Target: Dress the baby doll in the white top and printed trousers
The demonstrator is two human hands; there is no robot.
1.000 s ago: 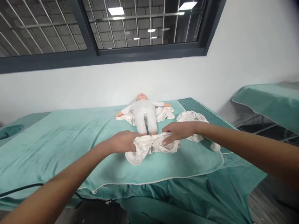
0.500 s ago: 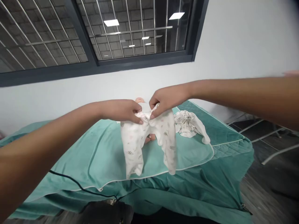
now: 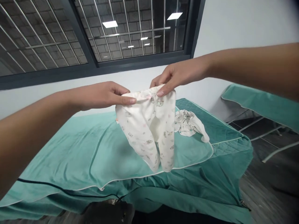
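A pair of white baby pants [image 3: 149, 124] with a small animal print hangs in the air over the bed, legs downward. My left hand [image 3: 109, 95] pinches the waistband at its left end, thumb in front. At the right end of the waistband, my right hand [image 3: 174, 79] grips the cloth between thumb and fingers. A crumpled white printed baby garment [image 3: 190, 123] lies on the bed to the right of the pants. Behind the pants, a sliver of something skin-coloured shows at their left edge; the rest of it is hidden.
A green sheet [image 3: 67, 143] with white piping covers the bed. A dark cable [image 3: 70, 193] runs across its near side. Beyond stand a white wall and a barred window [image 3: 130, 31]. Another green-covered bed [image 3: 261, 102] with metal legs is at the right.
Both hands have risen and moved apart, stretching the waistband, and the pants have lifted with them. The pant legs have swung closer together. The doll-like head and feet seen before are now covered.
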